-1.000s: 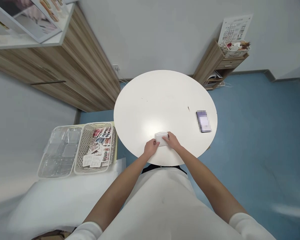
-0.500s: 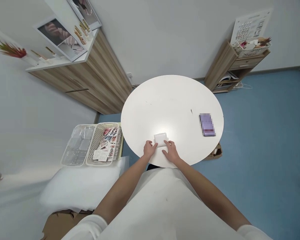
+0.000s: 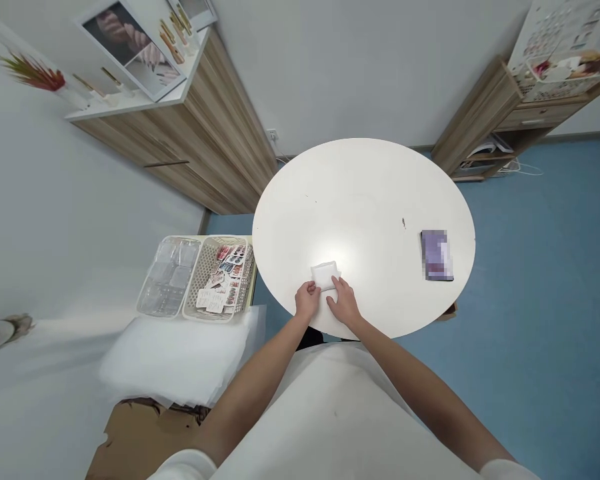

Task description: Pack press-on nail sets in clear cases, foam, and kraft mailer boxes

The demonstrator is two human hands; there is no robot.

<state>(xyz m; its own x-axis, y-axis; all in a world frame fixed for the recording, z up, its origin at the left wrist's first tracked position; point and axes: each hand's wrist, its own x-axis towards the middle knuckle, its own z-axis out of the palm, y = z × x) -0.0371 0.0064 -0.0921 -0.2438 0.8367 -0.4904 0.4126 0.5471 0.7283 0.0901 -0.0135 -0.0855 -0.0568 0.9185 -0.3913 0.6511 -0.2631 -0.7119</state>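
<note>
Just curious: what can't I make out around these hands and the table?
All in the head view:
White packet: any contents hidden by its outside.
Left hand: fingertips too small to tell their grip.
Purple item: details blurred by pixelation.
Cards: print too small; some covered by others.
Brown box: mostly hidden by the tabletop.

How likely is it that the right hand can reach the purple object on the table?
Probably yes: I see nothing standing between the right hand and the purple object on the white table, though that hand is at the white packet.
</note>
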